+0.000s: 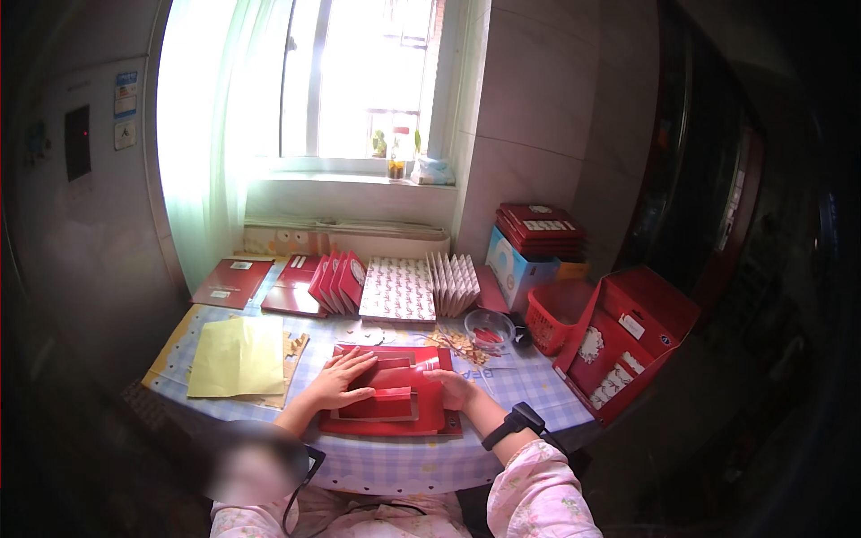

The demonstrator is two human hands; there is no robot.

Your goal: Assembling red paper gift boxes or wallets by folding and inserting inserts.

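Head view: red card [387, 403] between fingers [359, 363].

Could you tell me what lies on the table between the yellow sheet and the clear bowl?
The head view shows the red card stack, with both hands on it.

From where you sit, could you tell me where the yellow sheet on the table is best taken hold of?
I'd pinch the yellow sheet at its near left corner, coming from the table's front edge. It lies flat on a brown board, so only edges offer a grip, and that corner looks free, while clutter lies at its right edge.
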